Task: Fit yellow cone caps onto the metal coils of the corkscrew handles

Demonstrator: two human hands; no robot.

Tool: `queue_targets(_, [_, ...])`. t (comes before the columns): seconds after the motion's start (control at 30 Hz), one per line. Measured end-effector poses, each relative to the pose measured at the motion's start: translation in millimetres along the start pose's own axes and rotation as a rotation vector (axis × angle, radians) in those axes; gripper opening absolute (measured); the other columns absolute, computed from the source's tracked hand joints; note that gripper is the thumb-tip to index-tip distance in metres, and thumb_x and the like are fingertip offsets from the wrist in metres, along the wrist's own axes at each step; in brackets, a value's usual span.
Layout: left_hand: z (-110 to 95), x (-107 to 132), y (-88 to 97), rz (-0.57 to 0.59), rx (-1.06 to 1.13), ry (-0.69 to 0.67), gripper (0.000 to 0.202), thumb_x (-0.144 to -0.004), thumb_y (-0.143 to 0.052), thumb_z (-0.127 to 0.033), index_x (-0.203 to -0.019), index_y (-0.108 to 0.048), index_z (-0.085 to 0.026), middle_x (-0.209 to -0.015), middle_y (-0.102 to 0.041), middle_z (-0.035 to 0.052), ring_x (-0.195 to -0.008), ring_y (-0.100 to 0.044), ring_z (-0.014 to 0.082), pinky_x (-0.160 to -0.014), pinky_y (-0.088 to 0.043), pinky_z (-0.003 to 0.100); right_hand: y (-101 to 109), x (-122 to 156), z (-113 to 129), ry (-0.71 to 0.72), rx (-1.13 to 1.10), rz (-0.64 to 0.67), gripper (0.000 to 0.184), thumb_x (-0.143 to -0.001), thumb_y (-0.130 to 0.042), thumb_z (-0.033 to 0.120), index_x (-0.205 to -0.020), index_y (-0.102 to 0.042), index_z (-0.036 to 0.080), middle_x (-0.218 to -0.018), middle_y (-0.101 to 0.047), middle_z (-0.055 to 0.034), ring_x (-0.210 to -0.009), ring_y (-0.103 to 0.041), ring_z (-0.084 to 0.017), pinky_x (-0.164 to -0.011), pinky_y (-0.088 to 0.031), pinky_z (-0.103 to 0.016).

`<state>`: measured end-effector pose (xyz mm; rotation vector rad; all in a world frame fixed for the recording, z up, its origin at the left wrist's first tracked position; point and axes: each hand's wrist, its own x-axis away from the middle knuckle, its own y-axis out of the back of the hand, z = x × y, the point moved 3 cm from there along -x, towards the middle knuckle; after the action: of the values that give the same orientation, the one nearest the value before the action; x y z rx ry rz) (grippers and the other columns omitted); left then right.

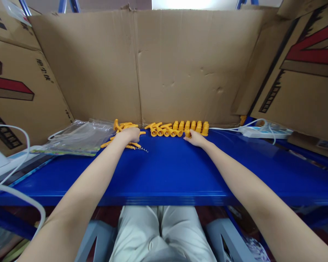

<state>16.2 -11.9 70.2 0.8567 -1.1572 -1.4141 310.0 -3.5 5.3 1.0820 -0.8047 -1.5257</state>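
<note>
My left hand is closed over a pile of yellow T-handled corkscrews at the back left of the table. Its fingers seem wrapped round one handle, though they are partly hidden. A bare metal spiral pokes out just below that hand. My right hand pinches a yellow bell-shaped corkscrew body between thumb and fingers. Behind it stands a row of similar yellow bodies. Left of that row, several corkscrews fitted with bodies lie with their round open ends facing me.
Cardboard walls enclose the blue table at the back and sides. Clear plastic bags lie at the left. A white power strip with cables sits at the right, and another white cable loops at the left.
</note>
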Motion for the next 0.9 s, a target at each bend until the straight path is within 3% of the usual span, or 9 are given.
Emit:
queue_targets(0.17, [13,8,-12.3,0.017,0.024,0.022,0.041,-0.071,-0.055,-0.023,-0.108,-0.069,-0.018,-0.115,-0.068,0.0145,-0.104,-0.063,0.0281,-0.09,-0.049,0.035,-2,-2,-1,0.011,0.025,-0.003,0.033,-0.087,-0.062,0.029,-0.115,-0.057,0.011,-0.111,-0.067,-0.0158,-0.102,-0.065,-0.025,-0.085,-0.046,-0.031])
queue_targets(0.27, [13,17,-15.6,0.049,0.028,-0.01,0.035,-0.069,-0.054,-0.019,-0.099,-0.071,-0.018,-0.106,-0.07,0.0132,-0.099,-0.064,0.0272,-0.087,-0.051,0.034,-2,-2,-1,0.028,0.027,-0.007,0.033,-0.087,-0.063,0.028,-0.115,-0.056,0.012,-0.11,-0.068,-0.0151,-0.101,-0.065,-0.025,-0.086,-0.046,-0.03])
queue_targets(0.43, [16,27,-13.1,0.111,0.05,-0.029,0.034,-0.064,-0.053,-0.015,-0.093,-0.07,-0.021,-0.104,-0.071,0.0073,-0.095,-0.065,0.023,-0.082,-0.051,0.028,-2,-2,-1,0.031,0.043,-0.003,0.033,-0.087,-0.062,0.029,-0.114,-0.056,0.013,-0.11,-0.068,-0.0148,-0.1,-0.066,-0.025,-0.085,-0.046,-0.03])
queue_targets(0.67, [32,36,-6.9,0.103,0.147,-0.039,0.03,-0.059,-0.055,-0.016,-0.087,-0.066,-0.02,-0.098,-0.071,0.0077,-0.09,-0.065,0.0238,-0.073,-0.05,0.028,-2,-3,-2,0.046,0.068,-0.009,0.037,-0.086,-0.063,0.032,-0.117,-0.054,0.013,-0.113,-0.067,-0.0155,-0.101,-0.065,-0.026,-0.085,-0.046,-0.03])
queue_targets(0.8, [29,38,-9.9,0.155,0.117,-0.053,0.035,-0.057,-0.057,-0.015,-0.09,-0.065,-0.021,-0.102,-0.07,0.0058,-0.091,-0.065,0.0234,-0.072,-0.05,0.028,-3,-4,-3,0.055,0.073,-0.002,0.037,-0.087,-0.063,0.032,-0.117,-0.054,0.013,-0.112,-0.067,-0.0156,-0.102,-0.065,-0.026,-0.085,-0.046,-0.03])
queue_targets(0.9, [24,36,-12.1,0.123,0.064,-0.004,0.032,-0.06,-0.054,-0.012,-0.088,-0.066,-0.02,-0.099,-0.07,0.0066,-0.089,-0.065,0.0227,-0.074,-0.05,0.028,-3,-5,-3,0.066,0.071,0.0,0.036,-0.087,-0.063,0.032,-0.116,-0.055,0.014,-0.112,-0.067,-0.0154,-0.102,-0.065,-0.026,-0.085,-0.046,-0.031])
